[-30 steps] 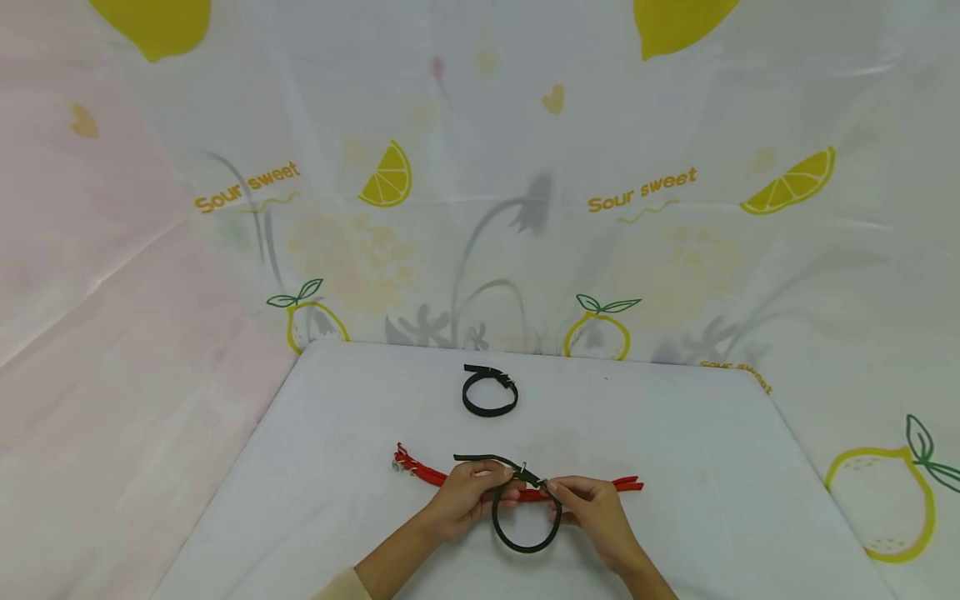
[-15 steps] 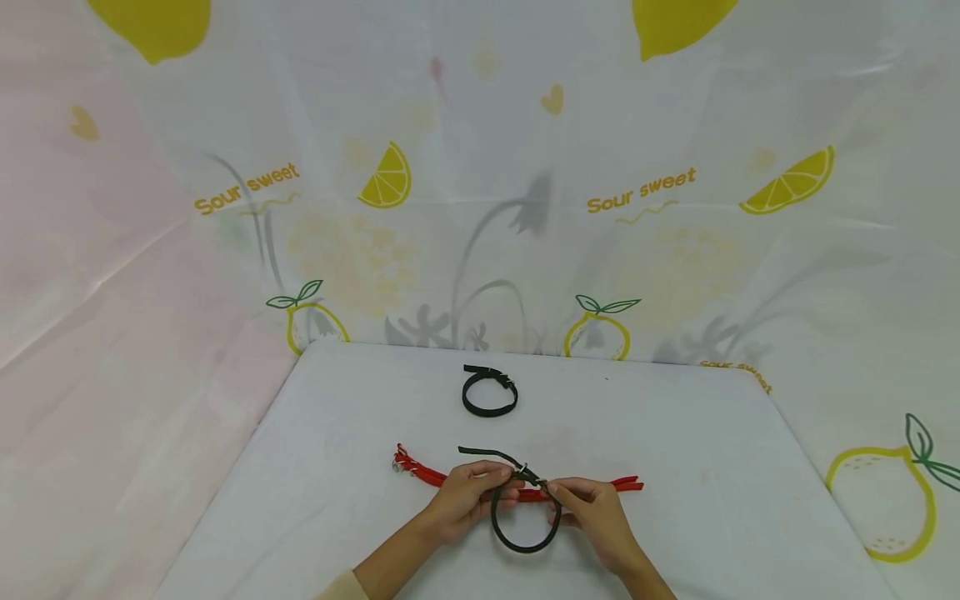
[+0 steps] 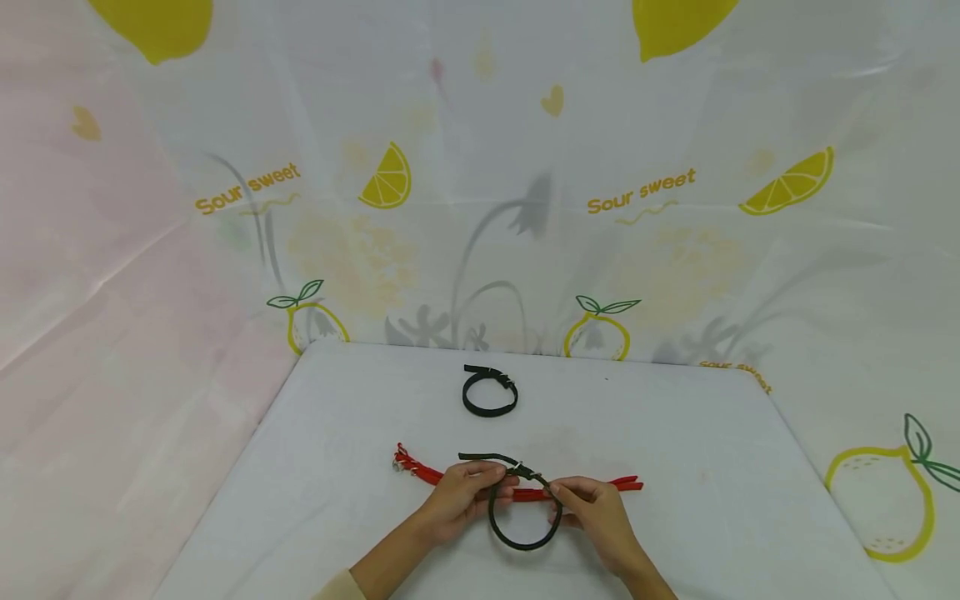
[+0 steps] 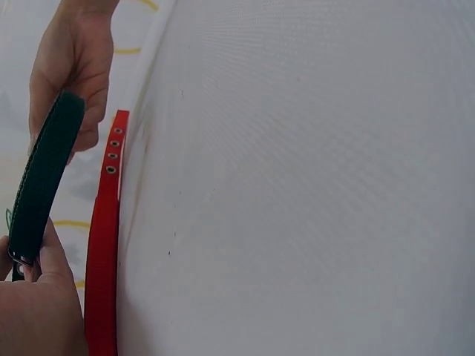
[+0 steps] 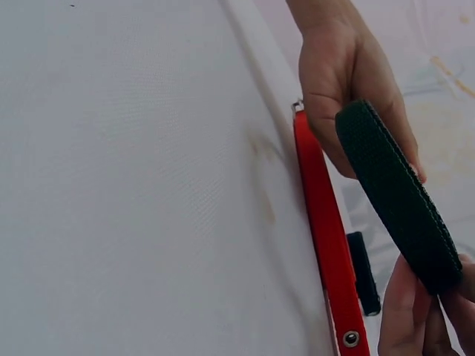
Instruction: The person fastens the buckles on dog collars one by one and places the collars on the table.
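Observation:
A dark green buckled collar (image 3: 525, 547), bent into a loop, is held between both hands over the near part of the table. My left hand (image 3: 467, 496) pinches it at the left, just beside the metal buckle (image 3: 519, 468); its free tail points left above that hand. On the right side of the loop, my right hand (image 3: 596, 510) pinches the band between thumb and fingers. The left wrist view shows the green band (image 4: 46, 178) edge-on between the two hands. Below the hands lie red collars (image 3: 532, 495), partly covered by them, with eyelet holes at one end.
A second dark green collar (image 3: 489, 412), also buckled into a loop, lies farther back. Metal fittings (image 3: 398, 465) sit at the red collars' left end. The white tabletop (image 3: 697, 492) meets a lemon-print backdrop (image 3: 480, 250) at its rear edge.
The collar's tail rose slightly, then dropped again. The buckle area has turned a little, and more of the band shows between the hands. The left fingers have shifted slightly left.

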The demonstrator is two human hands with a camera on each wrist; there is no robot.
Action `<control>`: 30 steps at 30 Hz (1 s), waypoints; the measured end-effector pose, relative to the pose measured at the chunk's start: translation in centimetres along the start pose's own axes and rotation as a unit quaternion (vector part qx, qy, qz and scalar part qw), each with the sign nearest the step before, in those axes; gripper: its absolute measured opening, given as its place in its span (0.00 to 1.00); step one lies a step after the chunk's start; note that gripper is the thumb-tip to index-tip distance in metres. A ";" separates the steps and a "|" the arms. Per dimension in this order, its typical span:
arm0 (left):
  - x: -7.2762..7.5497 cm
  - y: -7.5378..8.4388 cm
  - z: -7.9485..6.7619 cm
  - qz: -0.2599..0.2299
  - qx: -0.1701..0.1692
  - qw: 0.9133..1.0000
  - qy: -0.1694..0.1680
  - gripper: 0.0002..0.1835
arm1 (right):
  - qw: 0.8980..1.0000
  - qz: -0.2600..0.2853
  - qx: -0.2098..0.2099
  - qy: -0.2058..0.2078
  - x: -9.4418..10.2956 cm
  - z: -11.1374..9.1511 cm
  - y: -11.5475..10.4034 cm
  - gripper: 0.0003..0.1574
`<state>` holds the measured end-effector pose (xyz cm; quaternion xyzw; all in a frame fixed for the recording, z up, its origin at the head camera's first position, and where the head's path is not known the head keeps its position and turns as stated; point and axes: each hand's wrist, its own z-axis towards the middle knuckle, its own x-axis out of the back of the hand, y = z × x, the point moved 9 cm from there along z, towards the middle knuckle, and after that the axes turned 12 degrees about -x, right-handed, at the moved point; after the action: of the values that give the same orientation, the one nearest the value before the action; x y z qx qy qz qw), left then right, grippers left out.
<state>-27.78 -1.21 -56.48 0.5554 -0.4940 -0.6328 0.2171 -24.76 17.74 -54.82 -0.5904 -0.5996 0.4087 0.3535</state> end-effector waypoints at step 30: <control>1.2 0.9 -0.1 0.015 -0.041 0.999 0.024 0.23 | 0.999 -0.024 0.023 -0.005 0.4 0.2 -0.6 0.27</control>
<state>-28.30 -2.62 -56.34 0.5533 -0.4705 -0.6361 0.2606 -25.25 18.10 -54.40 -0.5654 -0.6056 0.4170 0.3738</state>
